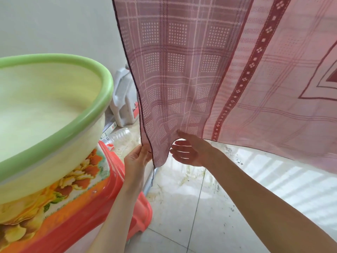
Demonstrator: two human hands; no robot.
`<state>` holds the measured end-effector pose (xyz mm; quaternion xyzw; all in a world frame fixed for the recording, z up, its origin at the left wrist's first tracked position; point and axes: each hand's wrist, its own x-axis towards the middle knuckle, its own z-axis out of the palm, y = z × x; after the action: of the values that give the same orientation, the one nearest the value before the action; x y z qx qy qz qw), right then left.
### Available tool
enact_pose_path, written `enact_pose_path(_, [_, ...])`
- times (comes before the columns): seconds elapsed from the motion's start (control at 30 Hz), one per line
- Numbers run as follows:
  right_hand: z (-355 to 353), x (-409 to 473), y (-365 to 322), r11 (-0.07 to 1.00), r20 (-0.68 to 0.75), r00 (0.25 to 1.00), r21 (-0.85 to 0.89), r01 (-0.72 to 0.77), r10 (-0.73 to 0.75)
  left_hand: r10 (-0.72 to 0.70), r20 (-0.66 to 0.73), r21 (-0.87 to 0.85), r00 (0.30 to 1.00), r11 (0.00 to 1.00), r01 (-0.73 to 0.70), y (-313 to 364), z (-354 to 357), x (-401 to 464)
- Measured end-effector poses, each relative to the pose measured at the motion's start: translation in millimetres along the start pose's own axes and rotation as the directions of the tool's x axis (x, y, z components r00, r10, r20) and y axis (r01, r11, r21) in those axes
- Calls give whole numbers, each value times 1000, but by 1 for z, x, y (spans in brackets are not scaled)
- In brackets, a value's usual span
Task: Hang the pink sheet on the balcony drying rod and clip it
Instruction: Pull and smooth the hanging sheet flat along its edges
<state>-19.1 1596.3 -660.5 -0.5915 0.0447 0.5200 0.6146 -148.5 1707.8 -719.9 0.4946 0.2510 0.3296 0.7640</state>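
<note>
The pink sheet (pixel 182 70) hangs down from above the top edge of the view, so whatever carries it is out of sight, and it fills the upper middle and right of the picture. It is thin and lets light through, with a checked pattern of pale lines and dotted squares, a dark red band of small diamonds (pixel 255 57) running down it at a slant, and a dark stitched hem along its left edge. Its lower left corner hangs just above the tiled floor (pixel 182 207), between the 2 hands. The left hand (pixel 135 159) pinches the hemmed left edge close to that corner, thumb and fingers closed on the cloth. The right hand (pixel 189 152) is held flat with its fingers spread and released; its fingertips reach behind the lower edge of the sheet, and I cannot tell whether they press on the cloth or only lie near it. At the left edge of the view a large basin (pixel 54 106), pale yellow with a green rim, stands on a red plastic stool (pixel 76 207) with a printed flower top. Behind the sheet's left edge, against the white wall, a white plastic jug (pixel 124 99) stands on the floor.
</note>
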Motion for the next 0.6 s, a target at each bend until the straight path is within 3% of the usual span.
enact_pose_path(0.37, [5, 1, -8, 993, 73, 997, 117, -10, 1, -8, -38, 28, 999, 1000, 9, 1, 12, -3])
enact_pose_path(0.5, [4, -1, -13, 986, 91, 996, 169, -11, -4, 4, 21, 108, 1000, 994, -6, 9, 13, -4])
enact_pose_path(0.6, [4, 2, -13, 963, 142, 985, 263, 60, -100, 53, 105, 205, 993, 976, -74, 26, 16, 1])
